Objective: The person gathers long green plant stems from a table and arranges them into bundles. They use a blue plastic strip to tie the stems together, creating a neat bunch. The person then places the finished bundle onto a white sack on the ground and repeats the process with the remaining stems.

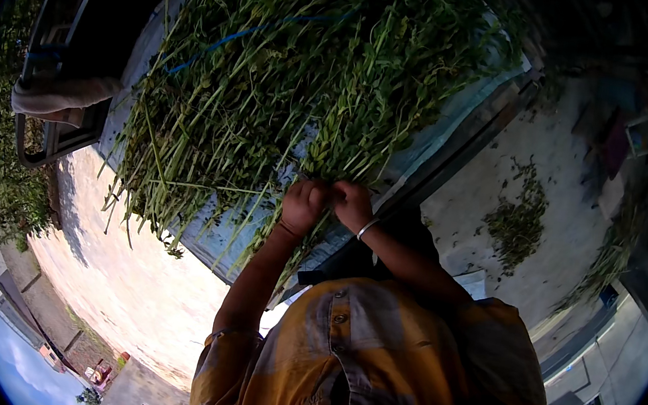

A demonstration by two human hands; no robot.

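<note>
A thick layer of long leafy green stalks [272, 99] is spread over a table covered with pale blue sheeting [210, 241]. At the near edge one narrow bunch of these stalks [342, 156] runs under my hands, its ends coming out below toward my body. My left hand [303, 206] is closed at the bunch, fingers curled and knuckles up. Right beside it, nearly touching, my right hand [352, 206] is also closed, with its fingertips pressed toward the left. What lies between the fingertips is hidden and dark. A light bracelet circles my right wrist.
A blue strip [235, 38] lies across the stalks. Left of the table stands a dark metal frame [32, 138] with a grey cloth [61, 99] over it. Loose greens [518, 218] are heaped on the concrete floor to the right. Clutter stands farther right.
</note>
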